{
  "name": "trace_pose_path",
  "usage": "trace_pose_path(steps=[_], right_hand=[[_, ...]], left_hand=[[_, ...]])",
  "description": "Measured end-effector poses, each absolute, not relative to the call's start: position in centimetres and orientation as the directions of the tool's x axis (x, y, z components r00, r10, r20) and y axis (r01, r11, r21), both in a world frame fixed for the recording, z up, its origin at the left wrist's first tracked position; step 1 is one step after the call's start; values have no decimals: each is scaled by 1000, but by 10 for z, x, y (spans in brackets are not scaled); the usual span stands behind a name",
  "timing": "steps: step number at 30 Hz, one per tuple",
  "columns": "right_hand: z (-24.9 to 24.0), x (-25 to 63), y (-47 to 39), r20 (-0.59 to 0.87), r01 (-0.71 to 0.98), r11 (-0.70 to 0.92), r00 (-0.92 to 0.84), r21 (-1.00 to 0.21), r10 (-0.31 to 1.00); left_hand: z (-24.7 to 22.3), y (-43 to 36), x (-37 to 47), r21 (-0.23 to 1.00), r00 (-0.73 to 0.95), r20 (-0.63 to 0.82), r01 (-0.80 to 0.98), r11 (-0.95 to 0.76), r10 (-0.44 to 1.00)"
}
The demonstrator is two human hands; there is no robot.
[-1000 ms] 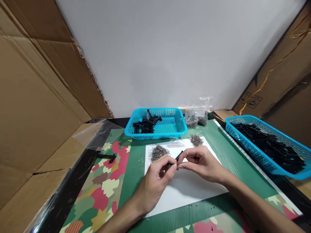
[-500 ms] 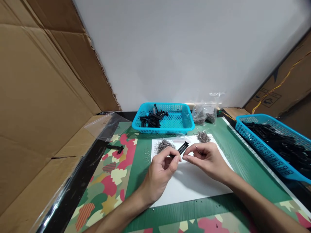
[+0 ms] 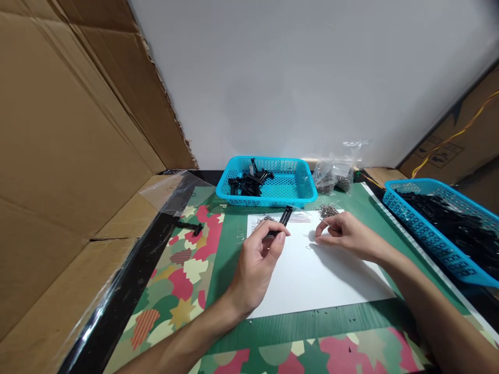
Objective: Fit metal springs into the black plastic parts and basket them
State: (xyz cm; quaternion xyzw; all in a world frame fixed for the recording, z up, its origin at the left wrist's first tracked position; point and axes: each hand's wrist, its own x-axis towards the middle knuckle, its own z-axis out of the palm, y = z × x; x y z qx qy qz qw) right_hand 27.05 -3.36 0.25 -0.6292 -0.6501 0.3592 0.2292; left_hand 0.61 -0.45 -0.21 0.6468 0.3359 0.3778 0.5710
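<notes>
My left hand [image 3: 260, 259] is closed on a slim black plastic part [image 3: 286, 215], which points up and away over the white sheet [image 3: 312, 291]. To its right, my right hand [image 3: 349, 236] has its fingers bent together over the sheet; a thin metal piece seems to show at the fingers, too small to make out. A tiny wire piece [image 3: 307, 247] lies on the paper near the right fingertips. One heap of small metal pieces [image 3: 265, 221] is partly hidden behind my left hand, and another heap [image 3: 328, 210] sits at the sheet's back edge.
Behind the sheet stands a blue basket [image 3: 267, 201] with several black parts. A larger blue basket [image 3: 440, 241] full of black parts is at the right. Clear bags [image 3: 333, 176] of metal pieces stand at the back. One black part [image 3: 189, 225] lies on the left.
My right hand has moved right, away from the black part and my left hand. The black part now points more steeply away. The view has shifted slightly.
</notes>
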Motion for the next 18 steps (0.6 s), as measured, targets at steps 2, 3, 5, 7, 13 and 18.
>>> trace_pose_path(steps=[2, 3, 5, 7, 13, 18], right_hand=[[1, 268, -33, -163, 662, -42, -122, -748, 979], [0, 265, -33, -169, 667, -39, -131, -744, 977], [-1, 259, -34, -176, 675, -30, -149, -738, 973], [-2, 255, -34, -169, 674, -17, -160, -738, 973], [-1, 249, -38, -130, 714, 48, -193, -698, 972], [6, 247, -43, -140, 751, 94, -242, -654, 960]], left_hand=[[-2, -5, 6, 992, 490, 105, 10, -127, 866], [-2, -5, 7, 991, 489, 105, 17, -130, 866], [-1, -5, 7, 990, 489, 105, 30, -137, 866], [-1, -5, 8, 990, 493, 103, 36, -138, 864], [-1, -6, 9, 987, 512, 96, 64, -150, 854], [0, -5, 9, 957, 545, 156, 125, -263, 824]])
